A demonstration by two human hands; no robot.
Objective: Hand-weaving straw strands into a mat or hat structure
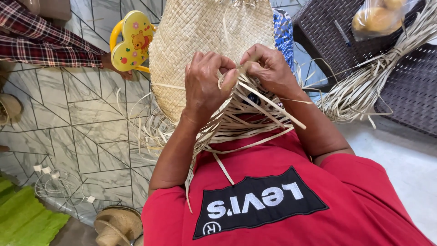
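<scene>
— Where's the woven mat [200,41]?
— Upright against the person's lap, loose strips [255,114] fanning from its lower edge.
— And the hands?
— Left hand [205,86] curled tight, pinching strips at the mat's edge; right hand [268,68] just beside it, fingers pinched on a strip.
— Nearby?
— A bundle of strips [364,86] on a dark wicker seat [409,86]; a yellow heart-shaped toy [132,41] behind.

Two hands weaving a pale straw mat

The left hand [205,84] and right hand [268,68] pinch loose strips [255,114] at the near edge of the woven mat [200,32]; a bundle of strips [364,86] lies right of the mat, a yellow heart-shaped toy [132,41] left.
</scene>
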